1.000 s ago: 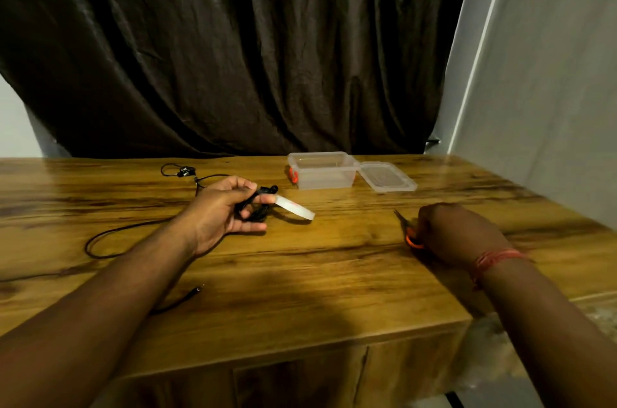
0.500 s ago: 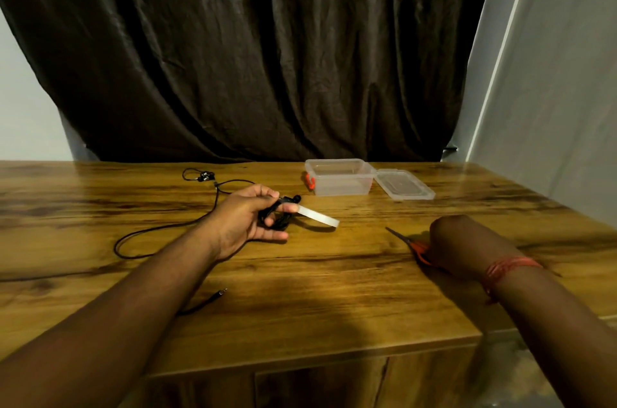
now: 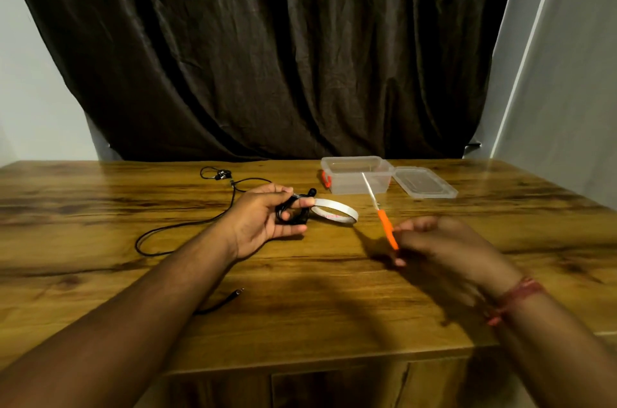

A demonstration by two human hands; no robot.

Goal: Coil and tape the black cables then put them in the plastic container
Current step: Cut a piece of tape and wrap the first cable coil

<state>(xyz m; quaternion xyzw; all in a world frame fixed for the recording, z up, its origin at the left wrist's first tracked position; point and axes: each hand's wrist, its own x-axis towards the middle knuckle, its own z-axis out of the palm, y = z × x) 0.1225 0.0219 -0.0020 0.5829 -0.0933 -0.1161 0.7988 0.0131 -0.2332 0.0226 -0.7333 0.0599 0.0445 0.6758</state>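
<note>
Coiled black cable bundle (image 3: 293,212) sits pinched in the left hand (image 3: 263,220) just above the wooden table (image 3: 100,207), white tape roll (image 3: 335,211) hanging off it. Right hand (image 3: 440,240), blurry, grips orange-handled scissors (image 3: 382,214), blades pointing at the open plastic container (image 3: 355,174); lid (image 3: 424,182) beside it.

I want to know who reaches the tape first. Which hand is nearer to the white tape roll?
Left. The left hand holds the coiled black cable right beside the tape roll, at its left edge. The right hand grips the orange scissors farther off, to the roll's right and nearer the person.
</note>
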